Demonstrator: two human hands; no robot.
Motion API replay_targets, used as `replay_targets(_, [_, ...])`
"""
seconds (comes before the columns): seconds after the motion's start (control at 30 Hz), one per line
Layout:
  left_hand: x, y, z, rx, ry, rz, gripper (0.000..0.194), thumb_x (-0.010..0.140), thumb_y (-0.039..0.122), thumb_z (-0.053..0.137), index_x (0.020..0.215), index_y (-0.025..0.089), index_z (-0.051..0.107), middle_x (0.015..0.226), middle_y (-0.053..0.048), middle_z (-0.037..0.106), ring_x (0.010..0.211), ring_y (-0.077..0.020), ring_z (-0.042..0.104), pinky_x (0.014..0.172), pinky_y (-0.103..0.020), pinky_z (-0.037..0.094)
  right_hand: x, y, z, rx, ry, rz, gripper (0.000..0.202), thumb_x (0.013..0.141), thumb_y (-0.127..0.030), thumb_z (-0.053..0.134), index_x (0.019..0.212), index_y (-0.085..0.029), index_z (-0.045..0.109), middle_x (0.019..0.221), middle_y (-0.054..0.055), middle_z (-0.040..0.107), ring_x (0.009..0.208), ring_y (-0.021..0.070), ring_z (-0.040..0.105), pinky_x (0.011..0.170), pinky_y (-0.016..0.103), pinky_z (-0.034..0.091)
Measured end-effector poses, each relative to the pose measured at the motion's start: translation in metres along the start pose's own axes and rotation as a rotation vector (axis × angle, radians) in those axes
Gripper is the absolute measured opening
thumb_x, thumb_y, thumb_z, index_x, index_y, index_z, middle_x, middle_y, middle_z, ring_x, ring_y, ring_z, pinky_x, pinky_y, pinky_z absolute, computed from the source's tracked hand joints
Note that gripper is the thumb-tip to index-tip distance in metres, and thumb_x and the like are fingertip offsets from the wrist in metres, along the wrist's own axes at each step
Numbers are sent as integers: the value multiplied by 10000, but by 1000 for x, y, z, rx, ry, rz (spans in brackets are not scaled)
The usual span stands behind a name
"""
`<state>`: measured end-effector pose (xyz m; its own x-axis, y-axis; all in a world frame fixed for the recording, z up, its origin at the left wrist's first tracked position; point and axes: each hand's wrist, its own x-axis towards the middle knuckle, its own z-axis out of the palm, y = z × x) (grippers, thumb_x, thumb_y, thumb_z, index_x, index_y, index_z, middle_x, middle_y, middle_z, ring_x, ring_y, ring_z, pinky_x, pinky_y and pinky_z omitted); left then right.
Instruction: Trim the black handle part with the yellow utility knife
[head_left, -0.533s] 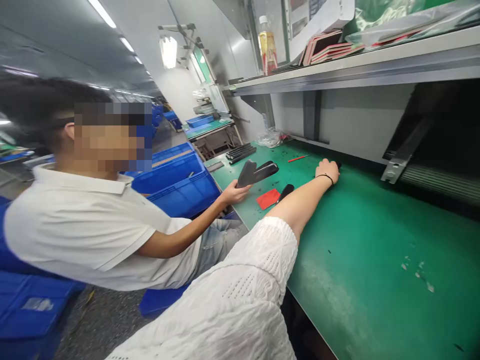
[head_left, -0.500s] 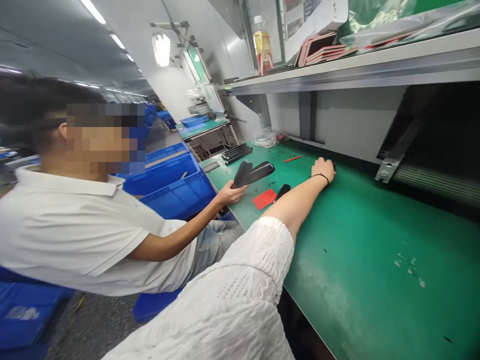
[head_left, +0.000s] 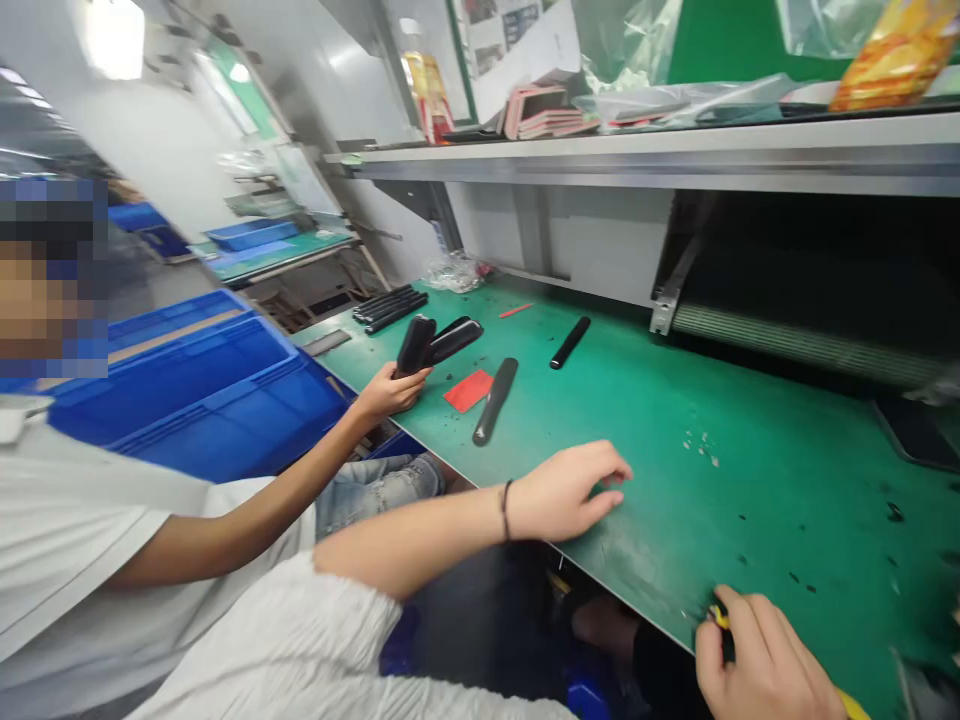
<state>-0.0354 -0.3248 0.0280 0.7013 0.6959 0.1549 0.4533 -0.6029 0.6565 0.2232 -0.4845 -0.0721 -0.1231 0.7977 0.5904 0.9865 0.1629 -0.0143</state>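
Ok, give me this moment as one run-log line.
left hand: empty, over green tabletop | right hand: holding yellow-and-black tool | co-worker's hand: holding black pieces | tabletop: red card

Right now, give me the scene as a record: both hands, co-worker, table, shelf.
Left hand: grip open, nothing seen in it
Right hand: grip closed on a yellow-and-black tool, mostly hidden
Co-worker's hand: holding black pieces
Table: red card, near strip beside it, far strip farther back, dark stack
Shelf: bottle toward its left end
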Motion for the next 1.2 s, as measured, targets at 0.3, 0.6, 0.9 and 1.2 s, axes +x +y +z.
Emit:
replay_targets(0.3, [-119,26,103,-335,197,-128,473,966,222,599,1392,425,585,1090,-32,727,745,-179,690,621,-328,601,4,-34,-23,194,-16,15,282,945,-29,411,1043,-164,639,952,104,664,909,232,601,807,369,518])
replay_targets(0.6, [-149,32,92,-243,324,42,361,916,133,655,1091,433,750,950,13,750,802,-220,724,656,-368,638,-1,-102,-59,505,-263,-89,247,1000,-150,415,1046,-174,657,915,64,647,782,205,534,681,366,401])
replay_targets(0.9, [-162,32,105,-268,278,147,402,900,26,619,1047,378,744,876,19,759,774,-200,722,657,-356,639,-25,-102,-59,525,-458,-86,238,928,-142,476,1078,-185,656,894,42,634,759,195,552,657,333,421])
replay_targets(1.2, [-185,-25,121,-232,321,-9,106,943,246,721,875,218,798,880,-41,782,775,-152,755,732,-185,608,-51,-90,-42,636,-735,102,242,919,-140,558,1106,-222,688,969,28,698,830,177,651,688,281,433])
